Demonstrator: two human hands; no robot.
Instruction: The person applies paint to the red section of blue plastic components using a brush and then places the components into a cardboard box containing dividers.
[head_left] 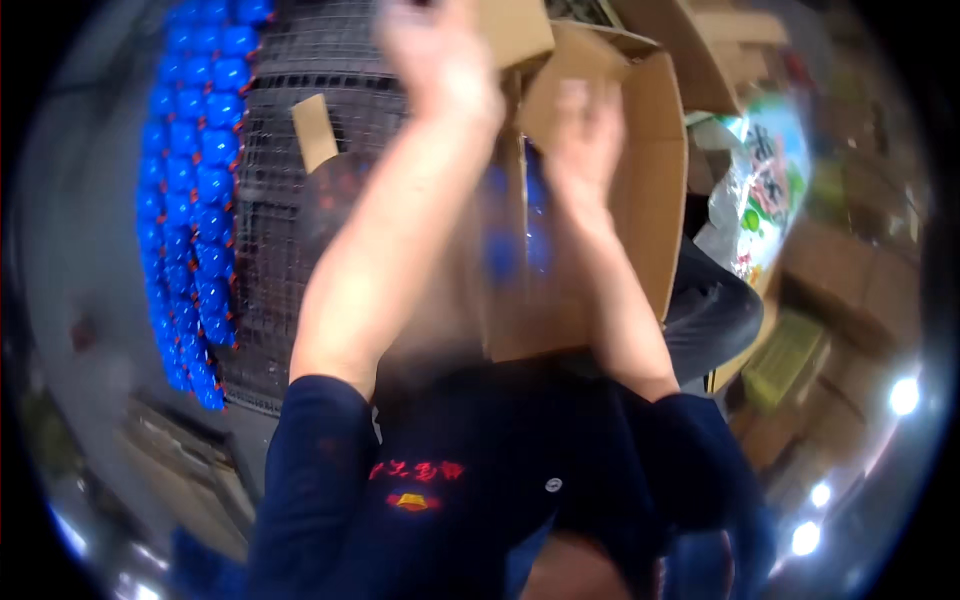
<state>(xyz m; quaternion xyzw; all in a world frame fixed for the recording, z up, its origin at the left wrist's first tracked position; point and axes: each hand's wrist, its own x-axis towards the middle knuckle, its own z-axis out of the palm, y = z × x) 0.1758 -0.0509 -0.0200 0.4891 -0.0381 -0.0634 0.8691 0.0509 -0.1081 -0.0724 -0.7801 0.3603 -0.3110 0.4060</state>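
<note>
- The open brown cardboard box (pixel 640 190) is up in the air in front of the person's chest, tipped over, flaps hanging loose, blurry blue shapes inside.
- Left hand (pixel 440 60) is pressed on the box's top flap, right hand (pixel 585 130) flat against the inside wall. Can't tell if the fingers are actually clamped, too much blur.
- Looks to me like mid-lift or mid-tip; next it needs a steady two-handed hold so the contents don't spill.
- Behind it: a dark wire mesh cage (pixel 290 200) and a hanging column of bright blue plastic caps (pixel 200 200).
</note>
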